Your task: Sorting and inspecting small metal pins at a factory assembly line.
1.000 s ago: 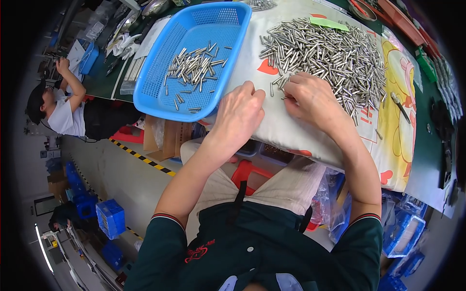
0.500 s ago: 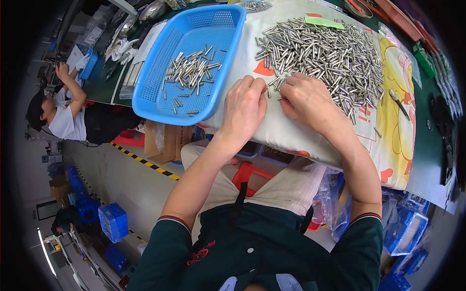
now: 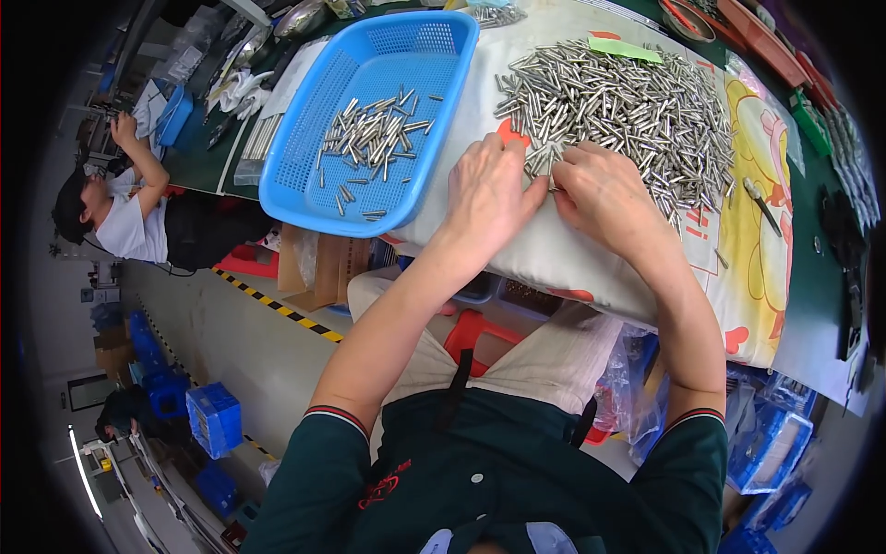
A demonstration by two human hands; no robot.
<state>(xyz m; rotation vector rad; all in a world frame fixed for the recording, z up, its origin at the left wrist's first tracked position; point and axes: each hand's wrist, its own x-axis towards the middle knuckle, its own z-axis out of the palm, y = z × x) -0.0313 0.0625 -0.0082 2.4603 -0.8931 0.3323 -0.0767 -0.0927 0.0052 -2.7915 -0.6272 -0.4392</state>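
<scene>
A big heap of short silvery metal pins point(image 3: 637, 120) lies on a cloth-covered pad point(image 3: 535, 242). At its near left edge my two hands almost meet. My left hand point(image 3: 491, 189) has curled fingers, and its thumb reaches toward the right one; what it holds, if anything, is hidden. The fingers of my right hand point(image 3: 604, 192) are bent in a pinch, with the end of one pin showing at their tips beside the left thumb. To the left, a blue perforated basket point(image 3: 277, 189) holds a smaller loose pile of pins point(image 3: 374, 134).
A light green paper strip point(image 3: 626, 48) rests on the heap's far side. A dark-handled tool point(image 3: 762, 205) lies on the yellow cloth at right. A red stool point(image 3: 480, 337) is under the table edge. Another person point(image 3: 129, 217) works at the far left.
My left hand has shifted right, its thumb now out toward the right hand's fingertips. The right hand stays bent near the heap. The whole view has shifted slightly.
</scene>
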